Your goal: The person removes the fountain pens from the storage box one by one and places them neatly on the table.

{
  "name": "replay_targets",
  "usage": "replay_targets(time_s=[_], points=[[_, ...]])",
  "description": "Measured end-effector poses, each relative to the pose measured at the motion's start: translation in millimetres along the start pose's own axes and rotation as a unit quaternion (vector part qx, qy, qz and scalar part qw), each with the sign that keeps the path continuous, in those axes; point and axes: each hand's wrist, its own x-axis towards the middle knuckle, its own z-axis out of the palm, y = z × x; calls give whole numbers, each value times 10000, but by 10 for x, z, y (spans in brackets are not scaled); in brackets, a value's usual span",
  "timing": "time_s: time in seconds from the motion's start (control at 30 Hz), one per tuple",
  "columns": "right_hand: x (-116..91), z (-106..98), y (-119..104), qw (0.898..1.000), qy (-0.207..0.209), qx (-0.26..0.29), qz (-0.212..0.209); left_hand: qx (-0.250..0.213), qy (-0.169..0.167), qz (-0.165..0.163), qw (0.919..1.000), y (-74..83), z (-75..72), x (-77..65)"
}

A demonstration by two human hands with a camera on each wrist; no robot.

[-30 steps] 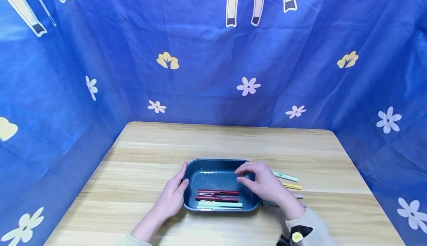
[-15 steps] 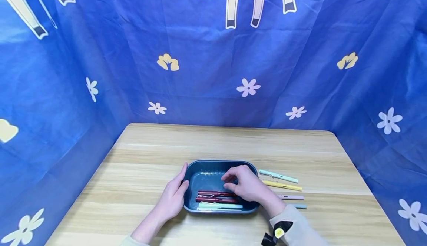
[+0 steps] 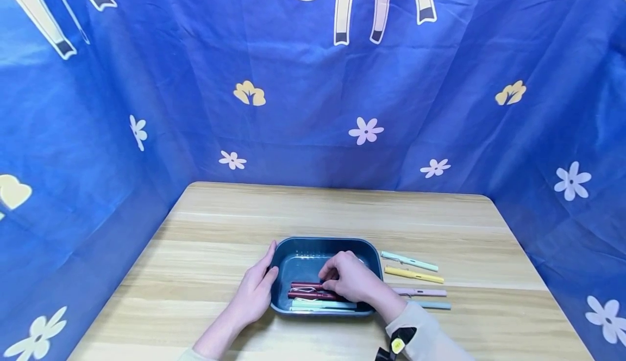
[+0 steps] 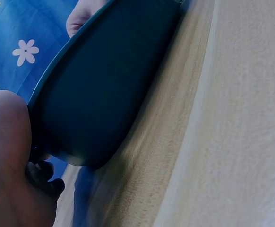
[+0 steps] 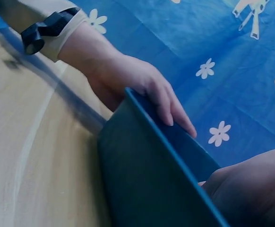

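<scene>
A dark teal tray (image 3: 293, 264) stands near the table's front. My left hand (image 3: 254, 290) grips its left end, thumb at the rim and fingers along the outer wall; the left wrist view has this hand (image 4: 7, 151) close up beside the tray wall. Inside the tray lie two dark red pens with wire clips and, nearer me, mint green pens (image 3: 323, 304). My right hand (image 3: 353, 279) reaches into the tray, its thumb and fingertips pinching the farther dark red pen (image 3: 305, 285). That hand covers the right ends of both red pens.
Right of the tray, several pens lie on the wooden table (image 3: 235, 214): mint (image 3: 409, 261), yellow (image 3: 414, 274), lilac (image 3: 425, 292) and blue (image 3: 435, 305). A blue patterned cloth (image 3: 303, 132) hangs behind the table and on both sides.
My right hand has moved left and toward me, from the tray's right end down to the farther dark red pen. My left hand keeps its grip on the tray.
</scene>
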Motion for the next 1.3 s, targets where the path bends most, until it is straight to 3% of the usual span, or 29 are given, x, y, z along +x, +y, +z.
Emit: replay_targets(time_s=[0.7, 1.3], points=[[-17, 15, 2, 9992, -136, -367, 110, 101, 43, 78, 9999, -12, 16, 1], [-129, -367, -152, 9992, 278, -258, -107, 139, 68, 128, 9998, -28, 20, 5]])
